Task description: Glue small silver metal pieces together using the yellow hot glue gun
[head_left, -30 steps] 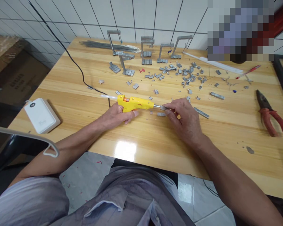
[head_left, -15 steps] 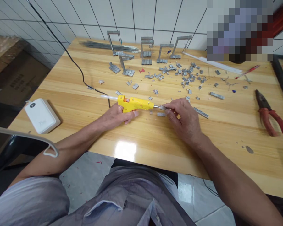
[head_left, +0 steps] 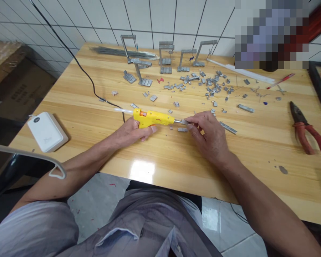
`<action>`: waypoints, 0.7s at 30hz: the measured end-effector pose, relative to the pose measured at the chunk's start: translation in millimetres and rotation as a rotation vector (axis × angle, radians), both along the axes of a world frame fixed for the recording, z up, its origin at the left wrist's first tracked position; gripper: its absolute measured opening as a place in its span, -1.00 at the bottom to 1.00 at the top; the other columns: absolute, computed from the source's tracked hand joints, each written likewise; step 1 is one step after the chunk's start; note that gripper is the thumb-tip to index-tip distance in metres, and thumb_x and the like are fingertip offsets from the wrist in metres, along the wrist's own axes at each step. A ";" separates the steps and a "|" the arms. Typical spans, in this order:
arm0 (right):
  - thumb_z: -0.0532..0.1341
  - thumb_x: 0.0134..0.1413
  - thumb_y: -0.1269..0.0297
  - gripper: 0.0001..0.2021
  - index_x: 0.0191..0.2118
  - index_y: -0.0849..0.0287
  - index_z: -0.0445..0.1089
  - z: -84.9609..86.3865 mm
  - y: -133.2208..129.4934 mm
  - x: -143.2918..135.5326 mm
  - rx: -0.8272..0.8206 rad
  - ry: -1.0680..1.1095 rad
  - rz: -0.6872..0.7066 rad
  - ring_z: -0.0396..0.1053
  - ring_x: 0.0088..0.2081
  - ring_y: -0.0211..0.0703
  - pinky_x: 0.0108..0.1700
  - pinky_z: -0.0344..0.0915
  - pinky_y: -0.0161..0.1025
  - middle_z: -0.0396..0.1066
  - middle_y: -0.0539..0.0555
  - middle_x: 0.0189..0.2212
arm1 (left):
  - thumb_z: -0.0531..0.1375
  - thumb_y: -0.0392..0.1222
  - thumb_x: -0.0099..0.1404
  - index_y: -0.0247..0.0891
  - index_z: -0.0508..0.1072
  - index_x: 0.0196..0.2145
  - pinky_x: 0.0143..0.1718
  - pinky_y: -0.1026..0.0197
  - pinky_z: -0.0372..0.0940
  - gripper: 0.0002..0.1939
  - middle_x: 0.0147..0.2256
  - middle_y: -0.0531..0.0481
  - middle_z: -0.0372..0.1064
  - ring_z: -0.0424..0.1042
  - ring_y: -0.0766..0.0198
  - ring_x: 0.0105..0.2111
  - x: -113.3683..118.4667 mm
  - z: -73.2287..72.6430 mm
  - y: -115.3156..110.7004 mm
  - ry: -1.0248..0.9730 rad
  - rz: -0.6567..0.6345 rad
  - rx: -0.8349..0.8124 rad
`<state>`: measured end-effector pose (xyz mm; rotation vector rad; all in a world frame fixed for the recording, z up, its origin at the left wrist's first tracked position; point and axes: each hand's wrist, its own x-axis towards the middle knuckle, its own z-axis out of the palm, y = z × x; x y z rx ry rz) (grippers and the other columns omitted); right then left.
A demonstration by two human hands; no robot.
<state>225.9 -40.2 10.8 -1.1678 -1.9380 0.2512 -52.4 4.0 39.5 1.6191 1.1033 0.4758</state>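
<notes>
My left hand (head_left: 135, 132) is wrapped round the handle of a yellow glue gun (head_left: 160, 118), which lies level with its metal nozzle pointing right. A clear glue stick (head_left: 123, 111) sticks out of its back end. Between the thumb and fingers of my right hand (head_left: 210, 135) is a small grey metal piece (head_left: 185, 122), held at the nozzle tip; my fingers hide part of it. Just below it, another flat grey piece (head_left: 182, 130) lies on the table. A longer grey strip (head_left: 228, 127) rests beside my right hand.
Several grey stands (head_left: 143, 73) shaped like bent arms rise at the back of the wooden table (head_left: 96, 114). Loose metal bits (head_left: 214, 84) are scattered ahead. Red-handled pliers (head_left: 305, 130) lie right, a white power bank (head_left: 47, 131) left. A black cable (head_left: 88, 76) crosses the table.
</notes>
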 end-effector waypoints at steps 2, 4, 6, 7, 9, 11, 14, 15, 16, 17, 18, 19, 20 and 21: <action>0.18 0.43 0.32 -0.83 -0.05 0.02 0.53 0.0 0.2 0.0 -0.006 0.000 0.003 0.44 -0.16 -0.04 -0.23 0.37 -0.10 0.50 0.10 -0.28 | 0.29 -0.02 0.28 -0.22 0.38 -0.51 -0.49 0.28 0.20 -0.70 -0.65 0.14 0.25 0.26 0.35 -0.59 -0.9 -0.9 -0.1 0.002 0.003 -0.001; 0.17 0.44 0.33 -0.83 -0.05 0.03 0.52 -0.4 0.4 0.0 0.000 -0.004 0.006 0.44 -0.16 -0.05 -0.24 0.36 -0.11 0.50 0.10 -0.28 | 0.29 -0.01 0.29 -0.22 0.37 -0.51 -0.49 0.28 0.20 -0.68 -0.65 0.14 0.25 0.26 0.35 -0.59 -1.7 -1.9 -0.2 0.001 0.008 -0.001; 0.17 0.44 0.34 -0.84 -0.05 0.04 0.52 -1.3 0.6 -0.1 0.025 -0.002 0.007 0.44 -0.16 -0.06 -0.25 0.35 -0.12 0.50 0.10 -0.27 | 0.29 -0.01 0.30 -0.22 0.36 -0.52 -0.48 0.28 0.19 -0.67 -0.65 0.14 0.25 0.26 0.35 -0.59 -2.1 -2.6 -0.1 0.001 0.001 -0.002; 0.17 0.44 0.34 -0.84 -0.05 0.04 0.52 -1.8 0.6 -0.1 0.036 0.000 0.007 0.45 -0.16 -0.07 -0.26 0.35 -0.13 0.50 0.10 -0.27 | 0.28 -0.01 0.30 -0.22 0.35 -0.53 -0.49 0.28 0.19 -0.66 -0.65 0.14 0.25 0.26 0.35 -0.59 -2.2 -2.8 0.0 0.001 -0.003 -0.001; 0.17 0.44 0.33 -0.84 -0.05 0.04 0.52 -2.6 0.6 -0.2 0.041 0.003 0.001 0.45 -0.16 -0.07 -0.26 0.36 -0.13 0.50 0.10 -0.27 | 0.28 0.00 0.30 -0.22 0.35 -0.54 -0.49 0.28 0.18 -0.65 -0.65 0.14 0.25 0.25 0.36 -0.59 -1.9 -2.8 0.2 -0.001 -0.011 0.005; 0.17 0.44 0.33 -0.83 -0.05 0.03 0.52 -3.1 0.5 -0.3 0.027 0.002 -0.004 0.45 -0.15 -0.06 -0.26 0.37 -0.13 0.50 0.10 -0.27 | 0.28 0.01 0.30 -0.22 0.35 -0.54 -0.49 0.28 0.18 -0.65 -0.65 0.14 0.24 0.25 0.36 -0.59 -1.5 -2.5 0.2 -0.004 -0.014 0.010; 0.17 0.44 0.33 -0.83 -0.05 0.02 0.52 -3.2 0.4 -0.4 0.027 0.003 -0.003 0.45 -0.16 -0.06 -0.25 0.38 -0.12 0.50 0.10 -0.26 | 0.28 0.00 0.30 -0.22 0.35 -0.53 -0.49 0.28 0.18 -0.66 -0.65 0.15 0.25 0.25 0.36 -0.60 -1.4 -2.1 -0.1 -0.009 -0.009 0.005; 0.18 0.44 0.33 -0.84 -0.05 0.03 0.52 -3.2 0.4 -0.4 0.036 0.004 0.001 0.45 -0.16 -0.06 -0.25 0.38 -0.12 0.50 0.10 -0.26 | 0.28 0.00 0.30 -0.22 0.35 -0.52 -0.49 0.28 0.18 -0.66 -0.65 0.15 0.25 0.25 0.36 -0.59 -1.4 -2.0 -0.2 -0.009 -0.008 0.003; 0.18 0.44 0.34 -0.84 -0.04 0.03 0.52 -3.2 0.4 -0.4 0.044 0.005 0.004 0.45 -0.16 -0.06 -0.25 0.38 -0.13 0.50 0.10 -0.26 | 0.28 -0.01 0.30 -0.22 0.35 -0.52 -0.49 0.29 0.18 -0.67 -0.65 0.15 0.25 0.25 0.36 -0.59 -1.5 -1.8 -0.2 -0.007 -0.008 0.004; 0.18 0.44 0.34 -0.84 -0.04 0.03 0.52 -3.3 0.5 -0.4 0.047 0.005 0.005 0.45 -0.16 -0.07 -0.25 0.37 -0.13 0.50 0.10 -0.26 | 0.28 -0.02 0.30 -0.22 0.36 -0.51 -0.49 0.29 0.18 -0.67 -0.65 0.15 0.25 0.26 0.36 -0.59 -1.6 -1.7 -0.3 -0.004 -0.008 0.007; 0.18 0.44 0.34 -0.84 -0.04 0.03 0.52 -3.4 0.5 -0.4 0.045 0.005 0.004 0.45 -0.16 -0.07 -0.26 0.37 -0.13 0.50 0.10 -0.26 | 0.28 -0.02 0.30 -0.22 0.36 -0.51 -0.49 0.29 0.19 -0.68 -0.65 0.15 0.25 0.26 0.36 -0.59 -1.6 -1.5 -0.3 0.000 -0.009 0.011; 0.18 0.44 0.34 -0.83 -0.04 0.03 0.52 -3.4 0.6 -0.3 0.039 0.006 0.003 0.45 -0.16 -0.06 -0.26 0.37 -0.13 0.50 0.10 -0.26 | 0.28 -0.02 0.30 -0.22 0.37 -0.51 -0.49 0.29 0.19 -0.68 -0.65 0.15 0.25 0.26 0.36 -0.59 -1.6 -1.4 -0.4 0.002 -0.010 0.014; 0.18 0.44 0.34 -0.83 -0.04 0.02 0.52 -3.5 0.7 -0.3 0.032 0.008 0.000 0.45 -0.16 -0.06 -0.26 0.38 -0.13 0.51 0.10 -0.25 | 0.28 -0.01 0.30 -0.22 0.37 -0.51 -0.49 0.28 0.19 -0.68 -0.65 0.15 0.25 0.26 0.36 -0.59 -1.5 -1.4 -0.4 0.004 -0.012 0.015; 0.18 0.43 0.33 -0.83 -0.04 0.02 0.52 -3.5 0.8 -0.2 0.024 0.009 -0.002 0.45 -0.16 -0.05 -0.25 0.38 -0.12 0.51 0.10 -0.25 | 0.28 -0.01 0.31 -0.22 0.37 -0.51 -0.49 0.28 0.19 -0.67 -0.65 0.15 0.25 0.25 0.36 -0.59 -1.6 -1.5 -0.4 0.005 -0.010 0.015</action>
